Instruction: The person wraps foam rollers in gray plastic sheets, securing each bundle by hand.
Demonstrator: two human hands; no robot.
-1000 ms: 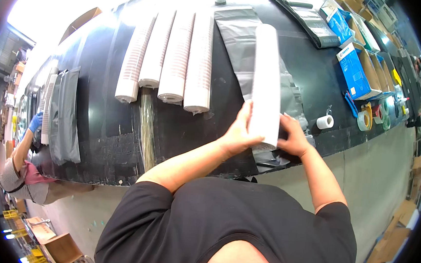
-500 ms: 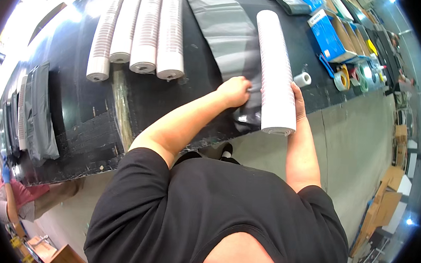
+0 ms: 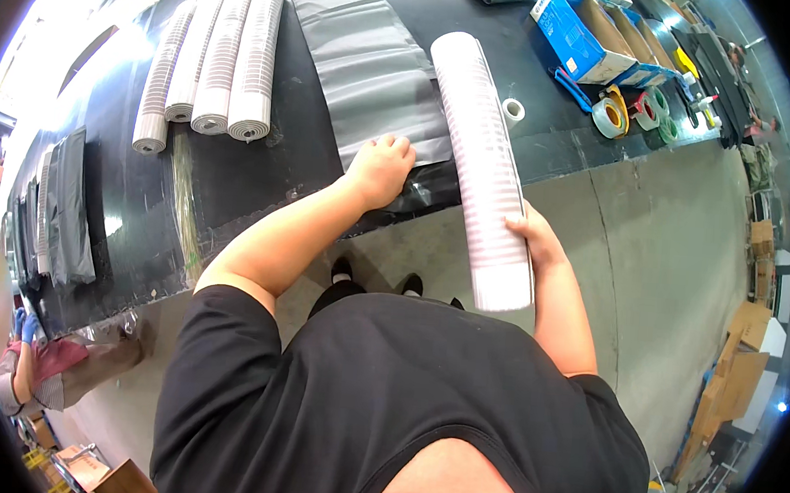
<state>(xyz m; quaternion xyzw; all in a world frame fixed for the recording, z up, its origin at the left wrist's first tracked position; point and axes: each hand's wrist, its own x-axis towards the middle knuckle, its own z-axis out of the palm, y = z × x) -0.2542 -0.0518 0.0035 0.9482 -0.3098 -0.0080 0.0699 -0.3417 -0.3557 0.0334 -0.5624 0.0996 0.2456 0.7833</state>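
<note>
My right hand [image 3: 535, 236] grips a long white roll with pale stripes [image 3: 483, 166] low on its right side. The roll is tilted, its near end beyond the table's front edge. My left hand [image 3: 380, 170] is closed at the near end of a long flat grey plastic bag [image 3: 370, 84], its fingers curled down on the plastic and their tips partly hidden. Beside that hand, a crumpled glossy black part [image 3: 431, 187] lies at the table edge. The roll's far end hangs over or rests by the bag's right side; I cannot tell which.
Several striped rolls [image 3: 256, 63] lie left on the black table [image 3: 262, 178]. Grey bags [image 3: 72, 215] lie further left, near a person in blue gloves [image 3: 28, 326]. At right are a blue carton [image 3: 582, 35], tape rolls [image 3: 608, 118] and a small white roll [image 3: 513, 110].
The striped roll has come toward me, its near end now further past the table edge, with my right hand on it. My left hand stays at the bag's near end. The view has shifted.
</note>
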